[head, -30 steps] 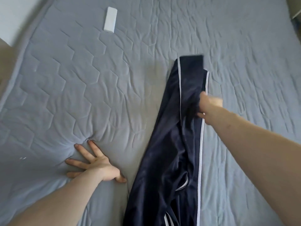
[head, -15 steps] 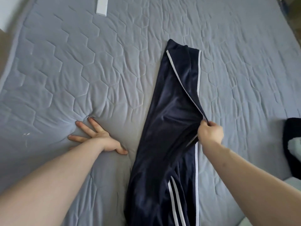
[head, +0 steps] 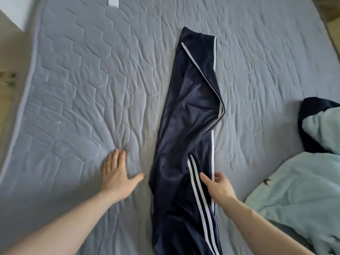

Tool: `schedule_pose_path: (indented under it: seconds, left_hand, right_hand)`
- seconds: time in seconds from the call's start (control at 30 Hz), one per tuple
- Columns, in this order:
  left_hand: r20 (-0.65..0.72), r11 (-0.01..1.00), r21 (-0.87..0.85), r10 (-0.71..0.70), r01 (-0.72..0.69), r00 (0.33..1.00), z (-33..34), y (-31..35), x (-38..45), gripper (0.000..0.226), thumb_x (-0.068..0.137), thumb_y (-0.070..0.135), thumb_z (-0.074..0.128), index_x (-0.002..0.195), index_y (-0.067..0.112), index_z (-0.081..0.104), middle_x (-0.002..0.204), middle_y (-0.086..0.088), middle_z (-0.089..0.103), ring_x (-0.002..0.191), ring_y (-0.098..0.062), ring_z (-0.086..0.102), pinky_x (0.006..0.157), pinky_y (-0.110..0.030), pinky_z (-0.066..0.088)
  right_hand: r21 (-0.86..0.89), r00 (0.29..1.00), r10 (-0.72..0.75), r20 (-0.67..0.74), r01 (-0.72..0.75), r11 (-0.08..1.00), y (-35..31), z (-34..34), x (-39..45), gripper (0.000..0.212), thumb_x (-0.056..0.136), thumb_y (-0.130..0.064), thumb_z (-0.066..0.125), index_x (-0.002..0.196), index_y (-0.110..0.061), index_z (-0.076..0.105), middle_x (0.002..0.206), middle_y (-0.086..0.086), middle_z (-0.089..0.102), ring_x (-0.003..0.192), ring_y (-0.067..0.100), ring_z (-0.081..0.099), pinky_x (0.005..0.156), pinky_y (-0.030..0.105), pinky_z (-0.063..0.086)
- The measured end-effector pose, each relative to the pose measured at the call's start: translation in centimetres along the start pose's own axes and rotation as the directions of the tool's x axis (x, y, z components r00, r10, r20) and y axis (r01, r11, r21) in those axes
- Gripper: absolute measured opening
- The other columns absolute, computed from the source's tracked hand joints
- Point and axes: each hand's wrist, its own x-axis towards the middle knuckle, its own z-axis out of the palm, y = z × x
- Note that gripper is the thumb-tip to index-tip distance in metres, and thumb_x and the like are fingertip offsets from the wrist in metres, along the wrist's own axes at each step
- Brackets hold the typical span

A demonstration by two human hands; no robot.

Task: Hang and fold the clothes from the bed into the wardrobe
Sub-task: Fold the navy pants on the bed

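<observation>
A pair of navy track trousers (head: 187, 116) with white side stripes lies lengthwise down the middle of the grey quilted bed (head: 88, 76), its far end folded over and creased. My left hand (head: 117, 175) presses flat on the mattress just left of the trousers, fingers straight. My right hand (head: 219, 186) rests on the trousers' right edge by the stripes. Its thumb is spread away from the loosely bent fingers and nothing is pinched between them.
A pale green garment (head: 303, 196) is heaped at the right edge of the bed, with a dark garment (head: 309, 126) under its far part. A small white object (head: 114, 1) lies at the top. The bed's left edge meets a beige floor (head: 7, 80).
My right hand pulled the trouser leg's edge toward me, let it go, and now lies lower on the trousers. My left hand shifted slightly right, still flat on the bed.
</observation>
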Motion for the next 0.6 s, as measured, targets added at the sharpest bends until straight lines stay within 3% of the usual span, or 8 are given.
schedule_pose_path:
  seconds: [0.13, 0.23, 0.37, 0.47, 0.6]
  left_hand:
    - [0.080, 0.965, -0.260, -0.004, 0.024, 0.997, 2.0, 0.6, -9.1, 0.086, 0.085, 0.057, 0.071, 0.155, 0.018, 0.038, 0.165, -0.003, 0.025, 0.153, -0.020, 0.022, 0.125, -0.039, 0.019]
    - [0.187, 0.911, -0.393, -0.054, 0.125, 0.981, 3.1, 1.7, -14.9, 0.065, 0.085, 0.049, 0.075, 0.139, 0.017, 0.056, 0.139, 0.002, 0.050, 0.136, -0.019, 0.046, 0.115, -0.033, 0.033]
    - [0.506, 0.735, -0.522, -0.141, 0.433, 0.851, 3.1, 3.6, -20.0, 0.062, 0.067, 0.068, 0.074, 0.114, 0.027, 0.069, 0.114, 0.016, 0.068, 0.111, -0.007, 0.062, 0.097, -0.029, 0.044]
    - [0.635, 0.677, -0.526, -0.090, 0.515, 0.767, 4.1, 4.2, -22.1, 0.056, 0.058, 0.066, 0.076, 0.105, 0.036, 0.070, 0.107, 0.025, 0.071, 0.107, 0.003, 0.062, 0.099, -0.024, 0.044]
    - [0.625, 0.721, -0.472, -0.132, 0.507, 0.769, 5.6, 4.3, -23.3, 0.042, 0.085, 0.042, 0.077, 0.125, 0.032, 0.067, 0.116, 0.017, 0.073, 0.121, -0.008, 0.063, 0.090, -0.016, 0.043]
  right_hand:
    - [-0.061, 0.997, 0.068, 0.047, -0.065, 0.996, 5.4, 0.8, -4.0, 0.041, 0.088, -0.048, 0.073, 0.116, -0.023, 0.056, 0.105, -0.005, 0.067, 0.106, 0.022, 0.066, 0.097, 0.036, 0.051]
    - [-0.089, 0.992, 0.112, 0.062, -0.106, 0.990, 8.8, 0.7, -6.3, 0.027, 0.096, -0.044, 0.063, 0.101, -0.018, 0.069, 0.084, -0.006, 0.070, 0.090, 0.019, 0.067, 0.087, 0.033, 0.054]
    - [0.091, 0.977, 0.207, 0.056, -0.212, 0.973, 10.9, 1.5, -8.3, 0.037, 0.103, -0.032, 0.052, 0.097, -0.002, 0.073, 0.069, 0.002, 0.063, 0.066, 0.018, 0.058, 0.063, 0.028, 0.046]
    - [0.161, 0.957, 0.281, 0.065, -0.288, 0.944, 11.4, 2.1, -9.3, 0.033, 0.105, -0.023, 0.045, 0.094, -0.004, 0.070, 0.065, 0.000, 0.060, 0.059, 0.016, 0.053, 0.055, 0.027, 0.041]
    - [-0.004, 0.966, 0.257, 0.030, -0.257, 0.966, 13.0, 2.5, -11.1, 0.029, 0.102, -0.021, 0.042, 0.093, -0.010, 0.068, 0.091, 0.008, 0.070, 0.084, 0.026, 0.063, 0.084, 0.035, 0.051]
